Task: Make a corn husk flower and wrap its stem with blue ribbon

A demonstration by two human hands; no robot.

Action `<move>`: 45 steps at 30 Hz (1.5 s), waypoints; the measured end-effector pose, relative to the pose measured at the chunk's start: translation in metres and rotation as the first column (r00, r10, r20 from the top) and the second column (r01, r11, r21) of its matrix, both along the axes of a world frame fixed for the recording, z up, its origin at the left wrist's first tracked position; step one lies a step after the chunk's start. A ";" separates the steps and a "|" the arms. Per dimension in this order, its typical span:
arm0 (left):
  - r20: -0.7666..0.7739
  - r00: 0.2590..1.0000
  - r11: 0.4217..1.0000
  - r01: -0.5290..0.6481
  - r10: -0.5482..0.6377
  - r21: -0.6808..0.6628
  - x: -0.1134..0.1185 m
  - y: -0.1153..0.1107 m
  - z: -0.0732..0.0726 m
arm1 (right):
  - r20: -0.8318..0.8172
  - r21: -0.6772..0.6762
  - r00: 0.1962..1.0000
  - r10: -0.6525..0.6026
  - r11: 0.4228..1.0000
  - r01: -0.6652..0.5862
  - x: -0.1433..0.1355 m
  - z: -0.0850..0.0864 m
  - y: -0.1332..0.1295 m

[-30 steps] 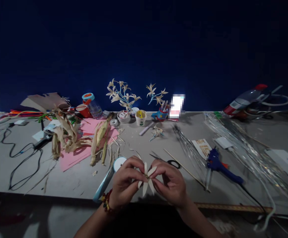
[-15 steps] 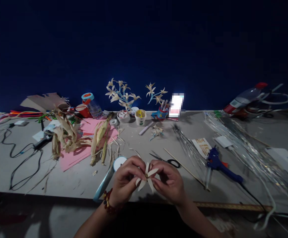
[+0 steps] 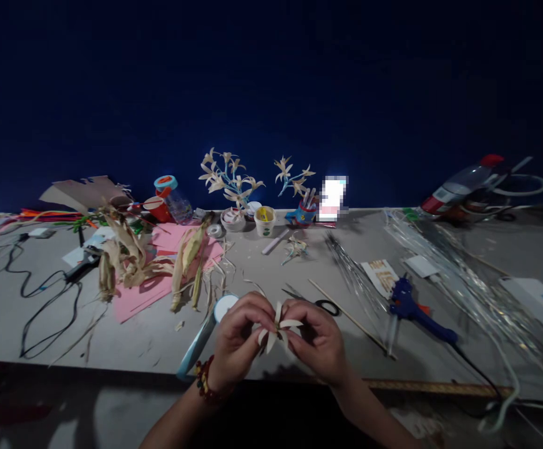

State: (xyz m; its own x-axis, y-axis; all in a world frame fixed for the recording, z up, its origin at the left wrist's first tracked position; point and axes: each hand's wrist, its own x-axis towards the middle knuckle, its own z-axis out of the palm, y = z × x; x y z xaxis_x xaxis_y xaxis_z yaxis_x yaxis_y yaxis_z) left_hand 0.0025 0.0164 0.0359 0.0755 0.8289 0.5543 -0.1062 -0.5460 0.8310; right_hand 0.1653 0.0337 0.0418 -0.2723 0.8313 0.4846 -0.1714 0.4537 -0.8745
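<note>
A pale husk flower [image 3: 278,328] with several pointed petals is held between both hands near the front of the table. My left hand [image 3: 246,333], a beaded bracelet on its wrist, pinches the petals on the left side. From the right, my right hand [image 3: 318,340] grips the flower with thumb and fingers. Just beyond the hands lie black-handled scissors [image 3: 327,307]. A roll of light blue tape [image 3: 225,307] is beside my left hand. Two sprays of finished husk flowers [image 3: 227,174] stand at the back, and a loose flower [image 3: 294,247] lies on the tabletop.
Dried corn husks [image 3: 128,252] lie over pink paper [image 3: 140,296] at the left, near black cables [image 3: 28,312]. A blue glue gun [image 3: 419,315] rests at the right beside a thin stick [image 3: 351,318] and wire bundles [image 3: 468,274]. A bottle [image 3: 463,187] leans at the back right.
The flower has turned slightly between my fingers, and its petals sit at different angles. Both hands have barely shifted; the things on the table are as before.
</note>
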 end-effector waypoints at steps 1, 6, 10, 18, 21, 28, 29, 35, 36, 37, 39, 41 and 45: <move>-0.006 1.000 1.000 -0.009 0.009 -0.004 0.000 0.000 0.000 | 0.002 0.000 1.000 0.005 1.000 -0.005 0.000 0.000 0.000; 0.002 1.000 0.999 -0.027 0.027 -0.021 0.002 -0.002 0.001 | 0.014 0.012 1.000 0.025 1.000 -0.025 0.001 -0.001 0.000; 0.043 0.999 0.999 -0.018 0.020 -0.045 0.004 -0.003 0.002 | 0.027 0.008 0.999 0.040 0.999 -0.040 0.001 -0.003 0.000; 0.092 0.996 0.998 0.002 0.004 -0.069 0.004 -0.004 0.000 | 0.015 -0.005 0.997 0.071 0.997 -0.071 0.001 -0.003 0.001; 0.101 0.995 0.997 0.003 0.005 -0.078 0.004 -0.004 -0.001 | 0.004 -0.017 0.998 0.065 0.998 -0.065 0.000 -0.003 0.000; 0.148 0.988 0.999 -0.031 0.035 -0.027 0.008 -0.002 -0.002 | 0.014 0.015 1.000 0.016 1.000 -0.016 0.001 -0.004 0.001; 0.152 0.988 0.999 -0.032 0.036 -0.028 0.008 -0.002 -0.003 | 0.015 0.032 1.000 0.007 0.999 -0.007 0.001 -0.004 0.001; 0.070 0.997 0.998 -0.016 0.020 -0.055 0.005 -0.001 -0.004 | -0.005 0.131 1.000 -0.006 0.991 0.007 0.003 -0.002 0.005; 0.051 0.999 0.998 -0.015 0.018 -0.056 0.005 -0.001 -0.004 | -0.012 0.144 1.000 -0.008 0.989 0.010 0.003 -0.002 0.005; 0.037 0.999 0.998 -0.016 0.018 -0.056 0.004 0.000 -0.004 | -0.020 0.159 1.000 -0.009 0.987 0.012 0.002 -0.001 0.005; 0.027 0.999 0.998 -0.019 0.021 -0.060 0.004 0.000 -0.005 | -0.029 0.180 1.000 -0.009 0.984 0.014 0.002 -0.002 0.006; 0.041 0.999 0.998 -0.016 0.019 -0.063 0.004 -0.001 -0.005 | -0.033 0.176 0.999 -0.017 0.984 0.023 0.001 -0.003 0.005; 0.064 0.998 0.996 -0.012 0.018 -0.088 0.004 -0.001 -0.005 | -0.046 0.156 0.998 -0.036 0.987 0.043 0.001 -0.004 0.004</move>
State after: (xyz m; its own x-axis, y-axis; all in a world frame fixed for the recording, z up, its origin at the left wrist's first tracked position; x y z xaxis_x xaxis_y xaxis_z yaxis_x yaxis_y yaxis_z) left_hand 0.0066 0.0151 0.0307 0.0289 0.8752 0.4828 -0.1538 -0.4734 0.8673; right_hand 0.1660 0.0374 0.0375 -0.2170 0.7538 0.6203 -0.1863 0.5917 -0.7843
